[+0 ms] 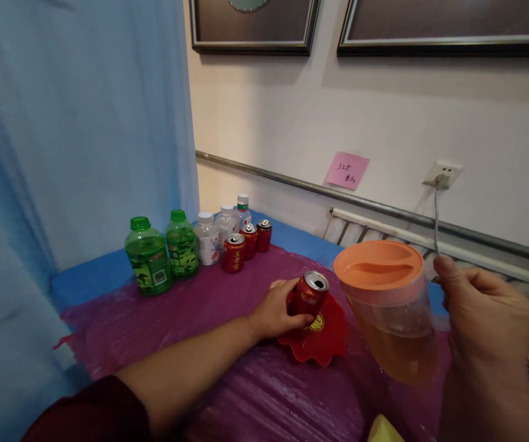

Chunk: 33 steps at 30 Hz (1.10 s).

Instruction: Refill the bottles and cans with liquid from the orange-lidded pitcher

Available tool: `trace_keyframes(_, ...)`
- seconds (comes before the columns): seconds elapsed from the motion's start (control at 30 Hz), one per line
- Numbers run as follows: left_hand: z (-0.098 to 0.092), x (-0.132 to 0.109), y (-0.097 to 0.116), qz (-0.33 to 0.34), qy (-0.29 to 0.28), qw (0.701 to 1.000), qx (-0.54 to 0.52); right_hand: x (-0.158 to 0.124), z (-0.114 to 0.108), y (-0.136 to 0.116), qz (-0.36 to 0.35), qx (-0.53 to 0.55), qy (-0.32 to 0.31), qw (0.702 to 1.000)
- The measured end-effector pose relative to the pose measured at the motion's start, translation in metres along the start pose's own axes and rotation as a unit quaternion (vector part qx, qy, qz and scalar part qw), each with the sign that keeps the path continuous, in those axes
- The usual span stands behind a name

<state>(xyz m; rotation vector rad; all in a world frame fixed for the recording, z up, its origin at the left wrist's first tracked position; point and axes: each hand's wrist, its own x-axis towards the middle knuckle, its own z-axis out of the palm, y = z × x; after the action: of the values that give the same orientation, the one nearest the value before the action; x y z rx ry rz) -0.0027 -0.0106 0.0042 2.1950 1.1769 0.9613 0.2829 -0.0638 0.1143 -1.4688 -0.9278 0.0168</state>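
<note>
My left hand (276, 310) is wrapped round a red drink can (309, 296) that stands tilted on a red scalloped dish (326, 339). The can's top looks opened. My right hand (485, 319) grips the handle of a clear plastic pitcher (393, 325) with an orange lid (378, 264). The pitcher hangs above the table just right of the can and holds amber liquid in its lower half.
A purple plastic sheet (199, 319) covers the blue table. At the back left stand two green bottles (148, 256), three white bottles (209, 236) and three red cans (235, 252). A blue curtain (61, 135) hangs left. A wall socket (443, 173) and pink note (347, 170) are behind.
</note>
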Motion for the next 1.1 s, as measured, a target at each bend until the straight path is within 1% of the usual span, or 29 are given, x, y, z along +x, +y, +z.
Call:
trace_keyframes(0.13, 0.000, -0.001, 0.001, 0.001, -0.003, 1.000, -0.001, -0.004, 0.005, -0.011, 0.035, -0.053, -0.001, 0.998)
trace_keyframes(0.23, 0.001, -0.001, 0.000, 0.003, -0.011, 1.000, -0.005, -0.003, 0.006, -0.009, 0.039, -0.084, -0.004, 0.996)
trace_keyframes(0.37, 0.002, -0.002, -0.002, -0.001, -0.015, 1.000, -0.007, -0.002, 0.004, -0.003, 0.044, -0.101, -0.011, 0.994)
trace_keyframes(0.57, 0.003, -0.002, -0.005, -0.004, -0.016, 1.000, -0.011, -0.004, 0.003, -0.008, 0.078, -0.113, -0.012, 0.990)
trace_keyframes(0.77, 0.004, -0.002, -0.006, -0.002, -0.016, 1.000, -0.015, -0.008, 0.005, -0.013, 0.048, -0.108, -0.030, 0.992)
trace_keyframes(0.93, 0.003, -0.001, -0.005, 0.002, -0.013, 1.000, -0.026, -0.011, 0.006, -0.015, 0.049, -0.096, -0.042, 0.993)
trace_keyframes(1.1, 0.003, 0.000, -0.005, 0.011, -0.006, 0.999, -0.030, -0.012, 0.006, -0.015, 0.044, -0.091, -0.037, 0.994)
